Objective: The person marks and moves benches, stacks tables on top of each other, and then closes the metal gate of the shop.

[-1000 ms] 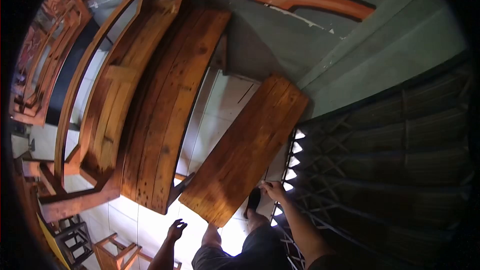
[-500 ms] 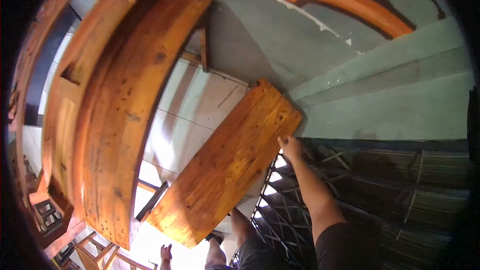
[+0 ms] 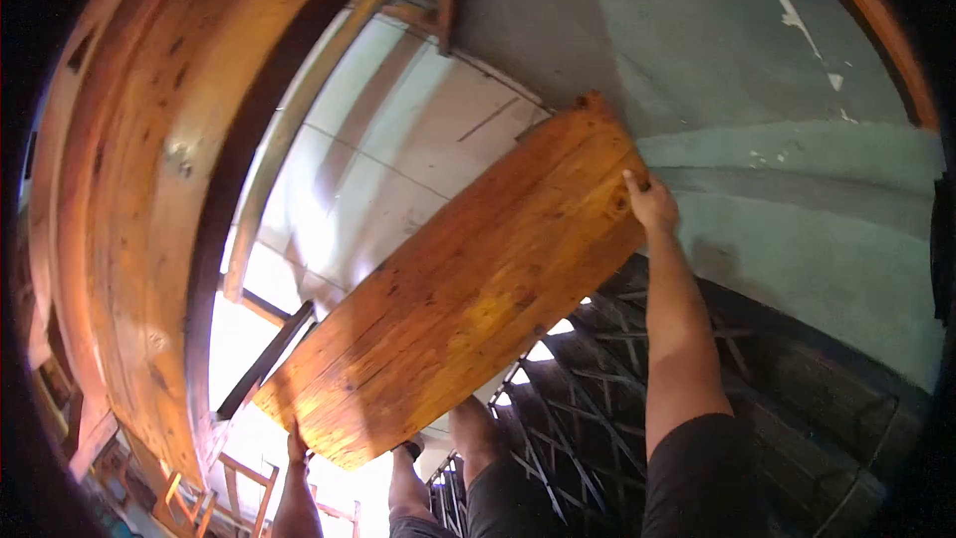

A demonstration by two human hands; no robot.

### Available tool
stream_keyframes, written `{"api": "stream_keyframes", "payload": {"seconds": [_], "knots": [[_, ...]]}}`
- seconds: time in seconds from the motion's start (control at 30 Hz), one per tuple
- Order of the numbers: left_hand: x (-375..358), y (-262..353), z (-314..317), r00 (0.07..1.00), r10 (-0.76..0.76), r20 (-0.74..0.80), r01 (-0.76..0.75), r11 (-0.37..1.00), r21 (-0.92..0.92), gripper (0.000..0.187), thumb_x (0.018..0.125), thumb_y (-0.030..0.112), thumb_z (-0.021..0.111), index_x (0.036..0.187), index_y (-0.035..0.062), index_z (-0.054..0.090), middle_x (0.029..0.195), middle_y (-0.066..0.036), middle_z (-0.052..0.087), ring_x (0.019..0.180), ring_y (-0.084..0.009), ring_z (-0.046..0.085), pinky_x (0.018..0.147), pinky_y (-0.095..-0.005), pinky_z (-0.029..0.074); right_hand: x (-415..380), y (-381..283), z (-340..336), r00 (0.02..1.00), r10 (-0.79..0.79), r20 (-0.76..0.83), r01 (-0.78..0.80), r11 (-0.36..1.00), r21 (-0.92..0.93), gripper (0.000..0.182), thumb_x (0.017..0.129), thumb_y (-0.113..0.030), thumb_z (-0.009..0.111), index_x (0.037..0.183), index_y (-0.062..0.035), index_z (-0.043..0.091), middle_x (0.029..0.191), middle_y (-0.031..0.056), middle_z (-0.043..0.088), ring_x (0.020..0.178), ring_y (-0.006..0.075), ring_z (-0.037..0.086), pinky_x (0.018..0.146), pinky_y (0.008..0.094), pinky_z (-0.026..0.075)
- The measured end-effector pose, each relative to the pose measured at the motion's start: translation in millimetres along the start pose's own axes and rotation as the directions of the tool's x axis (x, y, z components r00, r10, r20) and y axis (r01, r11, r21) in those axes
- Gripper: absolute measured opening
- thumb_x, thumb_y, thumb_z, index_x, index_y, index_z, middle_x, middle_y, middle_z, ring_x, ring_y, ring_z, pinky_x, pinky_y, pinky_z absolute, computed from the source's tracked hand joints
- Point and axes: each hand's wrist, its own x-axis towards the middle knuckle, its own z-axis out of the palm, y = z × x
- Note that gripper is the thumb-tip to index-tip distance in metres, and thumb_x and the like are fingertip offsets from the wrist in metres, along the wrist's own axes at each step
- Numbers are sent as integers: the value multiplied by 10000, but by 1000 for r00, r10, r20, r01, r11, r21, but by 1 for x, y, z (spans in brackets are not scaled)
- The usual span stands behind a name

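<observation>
A long wooden bench (image 3: 448,289) with a varnished, knotty top stretches diagonally across the middle of the head view, tilted; its underside and any legs are hidden. At its upper right end, my right hand (image 3: 653,207) is closed over the edge, with the thumb on the top. By the lower left corner, my left hand (image 3: 298,446) grips the other end, its fingers partly hidden by the wood. My two legs (image 3: 476,443) show below the bench's near edge.
A large wooden table (image 3: 149,229) curves along the left side. Pale floor tiles (image 3: 388,149) lie beyond the bench. A green-grey wall (image 3: 767,199) stands at the right, above a dark folding lattice gate (image 3: 617,369). Wooden chairs (image 3: 244,483) are at the lower left.
My left hand has come up from beside the bench onto its near left end. The bench's right end has risen and shifted right with my right hand. The view has turned.
</observation>
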Motion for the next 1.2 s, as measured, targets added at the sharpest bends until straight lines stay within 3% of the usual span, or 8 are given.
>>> {"api": "stream_keyframes", "payload": {"seconds": [0.13, 0.3, 0.37, 0.43, 0.63, 0.83, 1.0, 1.2], "knots": [[-28, 9, 10, 986, 133, -99, -126, 989, 72, 900, 729, 688, 614, 1220, -44, 435, 1124, -171, 524, 1044, -266, 505, 792, -430, 461, 23, 2, -20, 982, -30, 186, 68, 977, -202, 944, 715, -850, 327, 1318, -142, 490, 1263, 129, 553, 1181, 323, 501, 961, 436, 412], [-70, 28, 15, 909, 377, -178, -345, 920, 187, 732, 786, 573, 644, 1158, -51, 554, 1050, -161, 627, 966, -232, 580, 840, -330, 453, 7, -10, -43, 947, -140, 288, 180, 976, -119, 1023, 670, -862, 403, 1301, -62, 500, 1301, 162, 516, 1182, 339, 496, 990, 438, 385], [-71, 31, 17, 944, 209, -256, -104, 922, 372, 713, 789, 577, 634, 1131, -46, 577, 1056, -183, 640, 1002, -257, 593, 855, -338, 451, 18, -6, -22, 958, -155, 241, 187, 975, -119, 1057, 666, -859, 423, 1328, -35, 451, 1324, 180, 489, 1213, 341, 468, 1009, 430, 372], [-58, 9, 9, 925, 305, -226, -212, 909, 359, 756, 794, 613, 596, 1141, -58, 561, 1085, -219, 628, 1036, -302, 593, 868, -363, 452, 18, -12, -16, 961, -163, 223, 191, 976, -110, 1084, 664, -857, 435, 1355, -22, 409, 1337, 190, 474, 1236, 339, 446, 1020, 428, 363], [-141, -4, -33, 861, 198, -469, 90, 847, 523, 859, 762, 713, 524, 1046, -98, 532, 1007, -286, 620, 999, -397, 596, 840, -419, 474, -12, -25, -44, 861, -391, 325, 461, 870, -175, 963, 713, -780, 498, 1327, -41, 443, 1253, 205, 536, 1168, 368, 498, 993, 459, 383], [-197, -4, -84, 823, 274, -498, 143, 748, 648, 871, 742, 717, 521, 1062, -93, 511, 1010, -297, 603, 1004, -418, 585, 839, -452, 481, -92, -49, -137, 809, -401, 429, 540, 796, -274, 923, 737, -761, 488, 1336, -61, 436, 1236, 198, 550, 1148, 362, 510, 980, 423, 396], [-193, -67, -144, 823, 416, -387, 13, 667, 745, 884, 737, 727, 514, 1071, -91, 516, 1013, -306, 596, 991, -418, 590, 833, -457, 484, -125, -22, -173, 798, -554, 238, 601, 758, -252, 746, 742, -719, 544, 1074, -51, 583, 1023, 186, 631, 976, 340, 583, 870, 452, 440], [-309, -20, -163, 834, 350, -427, -28, 800, 599, 865, 731, 721, 533, 1002, -99, 583, 932, -287, 628, 918, -416, 618, 793, -463, 502, -215, -34, -267, 833, -527, 169, 553, 790, -264, 813, 724, -732, 548, 1269, -130, 509, 1147, 161, 609, 1068, 333, 564, 935, 439, 418]]}}
